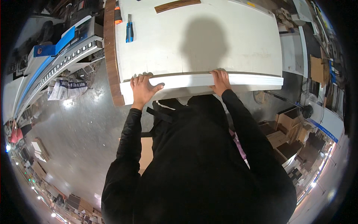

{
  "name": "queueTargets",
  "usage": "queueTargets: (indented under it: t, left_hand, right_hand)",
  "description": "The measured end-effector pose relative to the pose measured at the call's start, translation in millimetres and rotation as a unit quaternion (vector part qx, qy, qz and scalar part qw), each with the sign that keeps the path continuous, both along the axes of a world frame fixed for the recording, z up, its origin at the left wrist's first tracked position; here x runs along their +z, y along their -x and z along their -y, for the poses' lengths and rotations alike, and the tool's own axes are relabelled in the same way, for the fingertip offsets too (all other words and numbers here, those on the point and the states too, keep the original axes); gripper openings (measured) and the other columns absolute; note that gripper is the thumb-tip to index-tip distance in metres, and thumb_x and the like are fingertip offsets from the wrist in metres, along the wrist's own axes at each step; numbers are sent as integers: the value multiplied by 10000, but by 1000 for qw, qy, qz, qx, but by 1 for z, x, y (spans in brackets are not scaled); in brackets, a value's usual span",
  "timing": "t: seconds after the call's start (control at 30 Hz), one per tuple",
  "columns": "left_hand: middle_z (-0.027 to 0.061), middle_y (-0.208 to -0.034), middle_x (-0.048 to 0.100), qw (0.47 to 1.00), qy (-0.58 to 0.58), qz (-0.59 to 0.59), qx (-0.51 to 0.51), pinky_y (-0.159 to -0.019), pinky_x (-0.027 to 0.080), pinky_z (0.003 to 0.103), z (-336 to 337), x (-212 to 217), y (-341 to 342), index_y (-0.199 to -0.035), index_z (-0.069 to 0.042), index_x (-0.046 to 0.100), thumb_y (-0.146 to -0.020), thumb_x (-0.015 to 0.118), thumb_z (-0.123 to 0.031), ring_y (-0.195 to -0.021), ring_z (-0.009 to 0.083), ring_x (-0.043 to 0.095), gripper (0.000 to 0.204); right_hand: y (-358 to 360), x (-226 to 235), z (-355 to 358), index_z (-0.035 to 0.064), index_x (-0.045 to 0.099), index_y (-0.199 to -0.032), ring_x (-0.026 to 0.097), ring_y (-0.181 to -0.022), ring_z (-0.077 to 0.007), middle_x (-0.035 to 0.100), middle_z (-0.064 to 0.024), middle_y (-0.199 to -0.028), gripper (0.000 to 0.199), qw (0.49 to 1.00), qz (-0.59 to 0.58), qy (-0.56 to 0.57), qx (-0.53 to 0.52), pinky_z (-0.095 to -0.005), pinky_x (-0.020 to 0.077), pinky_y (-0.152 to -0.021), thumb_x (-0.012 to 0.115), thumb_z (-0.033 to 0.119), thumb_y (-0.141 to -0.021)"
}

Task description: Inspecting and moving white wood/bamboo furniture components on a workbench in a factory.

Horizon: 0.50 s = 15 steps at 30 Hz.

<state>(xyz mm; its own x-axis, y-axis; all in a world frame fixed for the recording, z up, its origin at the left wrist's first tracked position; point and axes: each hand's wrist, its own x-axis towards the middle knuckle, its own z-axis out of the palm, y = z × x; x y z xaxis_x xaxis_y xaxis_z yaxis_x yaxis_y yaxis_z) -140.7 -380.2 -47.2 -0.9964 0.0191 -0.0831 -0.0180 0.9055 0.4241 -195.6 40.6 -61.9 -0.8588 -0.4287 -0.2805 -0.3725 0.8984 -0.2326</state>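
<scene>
A long, narrow white board (186,81) lies across the near edge of a large pale tabletop (153,48). My left hand (143,89) grips it near its left end, fingers bent over the far edge and thumb stretched to the right. Farther right, my right hand (221,82) holds the same board, with fingers across the top and the thumb at the near edge. A blue utility knife (129,30) lies on the table at the upper left. Beside it is an orange-and-black handled tool (118,14), cut off by the frame.
A brown wood-grain strip (110,48) runs along the table's left side. A short curved-looking brown strip (177,5) lies at the far edge. Left stands a machine with a blue-edged rail (33,86), near a white sack (68,89). Cartons (288,123) and a fan (307,111) stand right.
</scene>
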Motion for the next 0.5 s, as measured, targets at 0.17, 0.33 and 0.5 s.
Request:
queueTargets:
  t: [0.17, 0.33, 0.5]
  left_hand:
    - [194, -1469, 580, 998, -4, 67, 3, -1257, 156, 657, -14, 2, 8, -1392, -140, 655, -748, 866, -620, -1456, 445, 430, 830]
    - [182, -1531, 540, 994, 11, 107, 38, -1245, 159, 631, 12, 2, 1, -1392, -183, 672, -669, 939, -485, -1506, 386, 369, 828]
    - [106, -1573, 527, 988, 127, 63, 56, -1229, 210, 629, 56, 8, -4, -1419, -272, 671, -621, 943, -543, -1534, 366, 343, 885]
  right_hand:
    - [-2, -6, -6, 77, 481, -1439, 437, -1377, -369, 514, -154, -1427, 761, 1000, -7, -11, -12, -529, 254, -1219, 849, 304, -812]
    - [-3, -9, 3, 48, 465, -1497, 386, -1463, -394, 484, -180, -1531, 819, 999, 40, 3, -26, -573, 239, -1240, 806, 386, -834]
    - [-5, -14, -9, 64, 460, -1516, 377, -1481, -384, 477, -166, -1548, 829, 1000, 22, 9, -8, -544, 227, -1252, 806, 373, -829]
